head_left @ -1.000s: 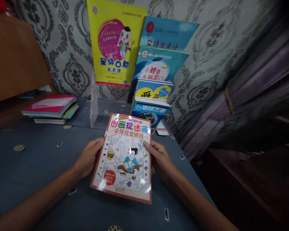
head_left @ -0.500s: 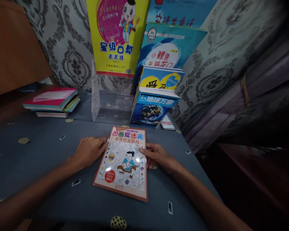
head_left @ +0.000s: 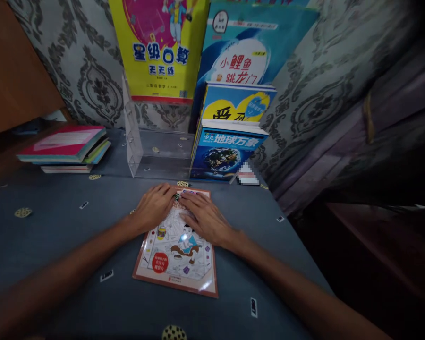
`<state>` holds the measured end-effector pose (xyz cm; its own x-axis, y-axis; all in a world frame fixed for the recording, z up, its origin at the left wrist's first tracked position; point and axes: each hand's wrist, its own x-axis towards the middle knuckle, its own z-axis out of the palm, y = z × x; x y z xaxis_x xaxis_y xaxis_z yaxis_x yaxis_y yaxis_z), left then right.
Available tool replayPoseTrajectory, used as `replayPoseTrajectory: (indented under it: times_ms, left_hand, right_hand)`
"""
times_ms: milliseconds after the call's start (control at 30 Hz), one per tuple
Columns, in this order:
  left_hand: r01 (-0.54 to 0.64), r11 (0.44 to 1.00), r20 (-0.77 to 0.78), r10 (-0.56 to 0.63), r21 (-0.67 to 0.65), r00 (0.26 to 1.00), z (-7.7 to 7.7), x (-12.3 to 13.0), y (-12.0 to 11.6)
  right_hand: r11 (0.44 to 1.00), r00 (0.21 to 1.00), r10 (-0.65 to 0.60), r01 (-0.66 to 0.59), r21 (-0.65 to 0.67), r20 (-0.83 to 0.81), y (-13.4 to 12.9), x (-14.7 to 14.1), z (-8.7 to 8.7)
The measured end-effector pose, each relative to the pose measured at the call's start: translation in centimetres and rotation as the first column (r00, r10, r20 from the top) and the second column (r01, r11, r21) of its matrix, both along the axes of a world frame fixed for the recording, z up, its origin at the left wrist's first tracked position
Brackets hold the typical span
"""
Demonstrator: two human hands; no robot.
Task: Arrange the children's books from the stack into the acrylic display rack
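Observation:
A thin book (head_left: 177, 264) with an orange-brown border and a drawing of a seated figure lies face up on the grey-blue tablecloth. My left hand (head_left: 155, 208) rests on its upper left part, fingers laid toward the top edge. Across the upper right part of the cover lies my right hand (head_left: 207, 219), fingers stretched out flat over the title. Both hands touch the cover from above and hide most of the title; neither grips anything.
Behind the book, a clear acrylic rack (head_left: 132, 141) holds a yellow book (head_left: 163, 85), a teal book (head_left: 241, 52) and a blue globe book (head_left: 223, 156). A stack of books (head_left: 63, 146) lies at the left. Patterned fabric hangs behind.
Both hands have moved from the book's side edges onto the upper part of its cover. The book lies almost where it was. The view has shifted slightly, with the rack lower-cropped at the top.

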<state>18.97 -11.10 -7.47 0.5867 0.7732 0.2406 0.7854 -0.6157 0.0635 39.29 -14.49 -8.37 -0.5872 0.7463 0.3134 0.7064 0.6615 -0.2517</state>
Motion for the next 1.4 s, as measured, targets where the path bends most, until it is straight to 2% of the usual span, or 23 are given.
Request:
replayPoseTrajectory:
  times_ms: [133,233,433,600,700,867,1033,1233,1400]
  left_hand:
    - [0.034,0.999,0.052,-0.036,0.037,0.998,-0.7,-0.5,0.0]
    - [0.051,0.997,0.079,-0.055,0.054,0.995,-0.9,-0.6,0.1]
    - [0.088,0.991,0.1,-0.098,0.099,0.99,-1.1,-0.7,0.3]
    - [0.269,0.956,0.059,-0.277,0.117,0.959,-1.1,-0.3,0.2]
    - [0.408,0.911,0.016,-0.41,0.065,0.912,-0.8,0.6,-1.0]
    - [0.599,0.797,0.012,-0.6,-0.079,0.8,-0.1,1.8,-5.4]
    - [0.686,0.701,0.069,-0.688,-0.192,0.722,0.5,1.2,-9.0]
    - [0.689,0.694,0.079,-0.69,-0.211,0.719,0.7,0.8,-10.0]
    - [0.669,0.711,0.059,-0.675,-0.215,0.736,0.8,0.9,-10.2]
  right_hand:
    - [0.986,0.987,-0.16,0.16,-0.042,0.009,1.0,1.9,-1.1]
    - [0.975,0.976,-0.217,0.218,-0.042,0.019,1.1,3.4,-1.3]
    - [0.966,0.967,-0.254,0.254,-0.049,0.016,0.8,4.0,-1.4]
    - [0.964,0.965,-0.261,0.261,-0.042,0.018,0.7,3.7,-1.5]
    - [0.964,0.964,-0.265,0.265,-0.031,0.019,0.7,3.7,-1.5]
    - [0.955,0.956,-0.289,0.291,-0.054,0.04,0.5,3.4,-1.2]
    - [0.95,0.952,-0.303,0.306,-0.071,0.041,0.3,3.2,-1.0]
    - [0.948,0.951,-0.305,0.309,-0.074,0.058,0.2,3.0,-1.1]
    - [0.961,0.959,-0.274,0.276,-0.02,0.079,-1.6,2.7,-1.0]
